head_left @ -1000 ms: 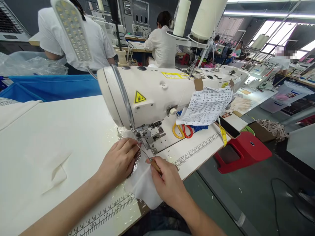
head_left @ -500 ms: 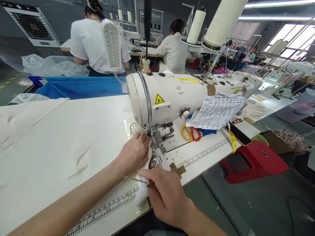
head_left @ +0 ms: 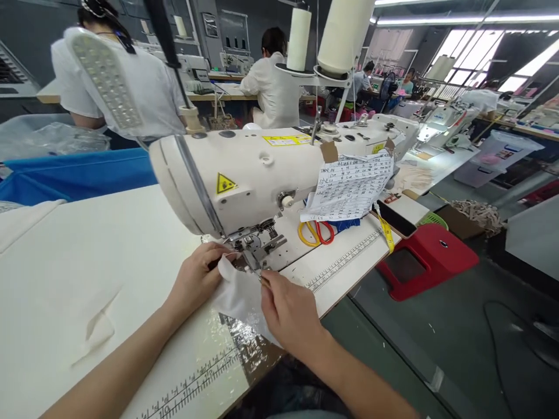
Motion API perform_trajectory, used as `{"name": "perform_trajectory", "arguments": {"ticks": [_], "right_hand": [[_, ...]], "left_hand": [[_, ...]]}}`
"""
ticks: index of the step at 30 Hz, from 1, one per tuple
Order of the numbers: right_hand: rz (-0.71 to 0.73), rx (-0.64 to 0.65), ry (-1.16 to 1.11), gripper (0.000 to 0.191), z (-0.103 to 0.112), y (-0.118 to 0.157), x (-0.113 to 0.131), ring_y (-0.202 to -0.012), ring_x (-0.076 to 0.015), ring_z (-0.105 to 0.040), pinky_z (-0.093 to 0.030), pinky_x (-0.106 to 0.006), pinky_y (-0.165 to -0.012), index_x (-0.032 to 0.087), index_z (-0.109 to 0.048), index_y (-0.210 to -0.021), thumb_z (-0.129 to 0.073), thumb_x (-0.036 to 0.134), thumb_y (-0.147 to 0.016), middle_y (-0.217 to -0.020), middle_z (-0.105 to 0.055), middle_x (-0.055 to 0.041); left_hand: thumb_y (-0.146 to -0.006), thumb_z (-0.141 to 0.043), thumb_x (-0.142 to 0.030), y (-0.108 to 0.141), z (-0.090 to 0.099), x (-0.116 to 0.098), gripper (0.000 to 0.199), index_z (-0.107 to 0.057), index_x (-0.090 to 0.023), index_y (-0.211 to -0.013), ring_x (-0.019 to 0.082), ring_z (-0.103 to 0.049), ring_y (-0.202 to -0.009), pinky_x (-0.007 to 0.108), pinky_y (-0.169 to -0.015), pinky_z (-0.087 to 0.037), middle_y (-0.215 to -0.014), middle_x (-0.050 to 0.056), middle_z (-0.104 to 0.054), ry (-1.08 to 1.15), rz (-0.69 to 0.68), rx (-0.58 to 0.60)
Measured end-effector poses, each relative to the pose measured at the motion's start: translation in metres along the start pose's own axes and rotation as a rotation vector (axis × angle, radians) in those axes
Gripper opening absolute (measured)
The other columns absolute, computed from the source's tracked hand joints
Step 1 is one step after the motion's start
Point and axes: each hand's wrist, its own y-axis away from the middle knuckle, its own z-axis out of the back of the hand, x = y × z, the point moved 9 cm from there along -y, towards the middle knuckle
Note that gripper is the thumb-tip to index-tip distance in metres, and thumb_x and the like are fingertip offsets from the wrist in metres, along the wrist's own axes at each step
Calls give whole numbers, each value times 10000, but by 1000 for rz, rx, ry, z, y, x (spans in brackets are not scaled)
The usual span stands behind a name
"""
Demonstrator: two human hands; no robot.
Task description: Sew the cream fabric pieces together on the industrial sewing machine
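Observation:
A white sewing machine (head_left: 244,180) stands over the work table, its needle area low at the left end. Close beside the presser foot, my left hand (head_left: 196,282) is closed on the edge of a piece of thin white fabric (head_left: 244,299). The fabric hangs in front of the needle plate, between both hands. My right hand (head_left: 292,305) is pinched around a slim metal tool (head_left: 263,280), mostly hidden by the fingers, its tip near the fabric and the machine's metal parts. I cannot make out the tool's exact kind.
Scissors (head_left: 317,233) with yellow and red handles lie behind the needle area. A handwritten sheet (head_left: 351,185) hangs on the machine. A tape measure (head_left: 385,233) drapes over the table edge near a red stool (head_left: 430,259). Other people sit at machines beyond a blue bin (head_left: 82,174).
The view has shifted right and closer. My left hand has turned, showing more of the fabric. My right hand has moved up to the needle plate with the metal tool.

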Motion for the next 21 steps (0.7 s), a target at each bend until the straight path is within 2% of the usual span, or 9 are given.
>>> {"name": "perform_trajectory", "arguments": {"ticks": [8, 21], "right_hand": [[-6, 46, 99, 287, -15, -10, 1, -811, -229, -762, -531, -305, -588, 142, -598, -1267, -509, 171, -995, -1042, -783, -93], [17, 7, 77, 275, -13, -12, 2, -723, -224, -740, -482, -316, -519, 150, -612, -1223, -450, 182, -1003, -948, -786, -69]], "left_hand": [[-880, -553, -513, -2, 0, 1, 316, -738, -264, -816, 222, -688, -869, 357, -820, -568, -903, 38, -745, -9, 37, 7], [-869, -553, -493, -2, 0, 2, 305, -746, -260, -828, 235, -684, -872, 383, -831, -572, -928, 52, -741, 6, 62, 22]]}}
